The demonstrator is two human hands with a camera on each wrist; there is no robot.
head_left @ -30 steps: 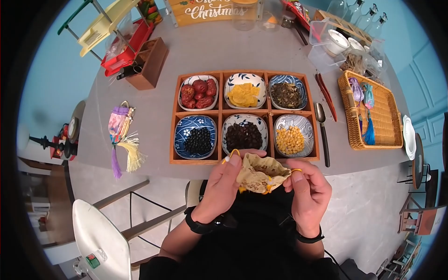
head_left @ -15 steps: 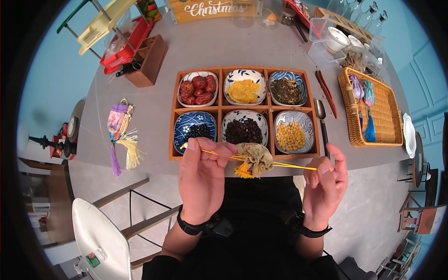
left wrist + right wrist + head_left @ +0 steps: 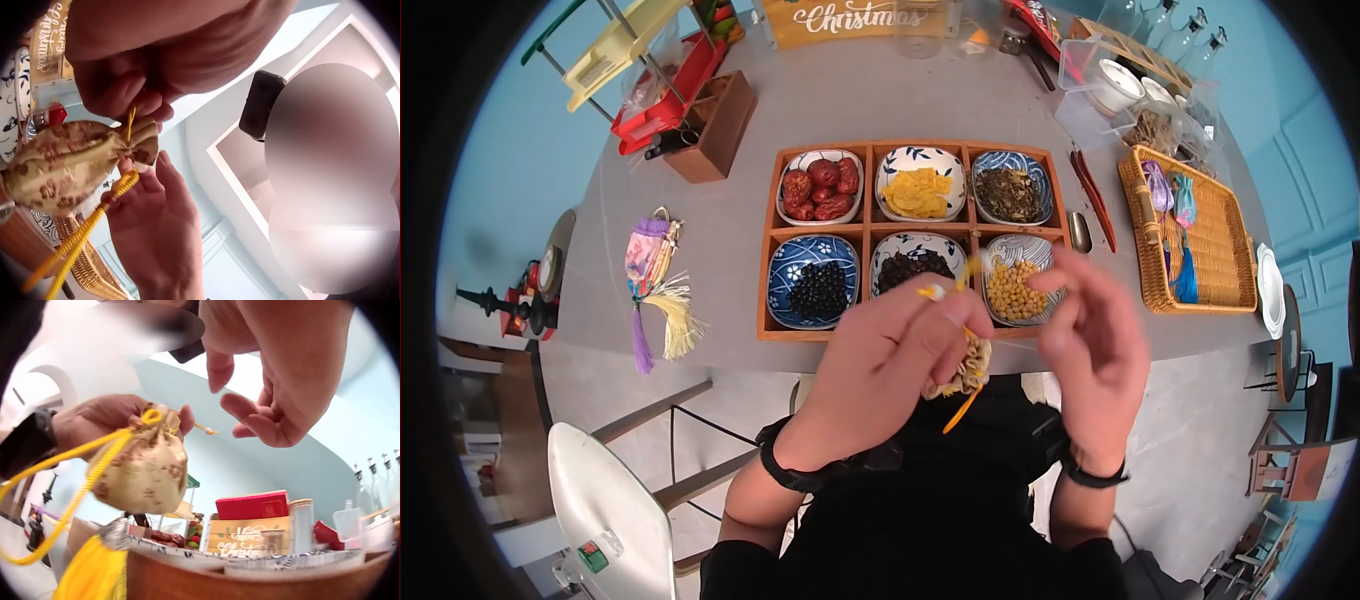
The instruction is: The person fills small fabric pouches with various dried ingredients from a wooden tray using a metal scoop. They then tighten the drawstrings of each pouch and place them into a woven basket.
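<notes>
My left hand (image 3: 895, 360) pinches the gathered neck of a small beige drawstring pouch (image 3: 147, 478) with brown patterning. In the head view that hand covers most of it. A yellow cord (image 3: 75, 450) loops down from the pouch neck, and a yellow tassel (image 3: 94, 569) shows below. My right hand (image 3: 1100, 345) is raised at the right with loosely bent fingers, holding nothing. Behind the hands, a divided wooden tray (image 3: 764, 280) holds bowls of red dates (image 3: 823, 190), yellow pieces (image 3: 917, 191), dried leaves (image 3: 1007, 194), black beans (image 3: 817, 290), dark pieces (image 3: 908, 268) and yellow kernels (image 3: 1014, 290).
Tasselled pouches (image 3: 652, 255) lie left of the tray. At the right are a spoon (image 3: 1080, 235), a dark red stick-like item (image 3: 1092, 195) and a wicker basket (image 3: 1250, 265) with more pouches. A wooden box (image 3: 718, 130) stands back left, a white chair (image 3: 605, 510) below.
My right hand has let go of the cord it was pulling, and its fingers have loosened. My left hand has moved right and now pinches the pouch neck, which has been drawn closed.
</notes>
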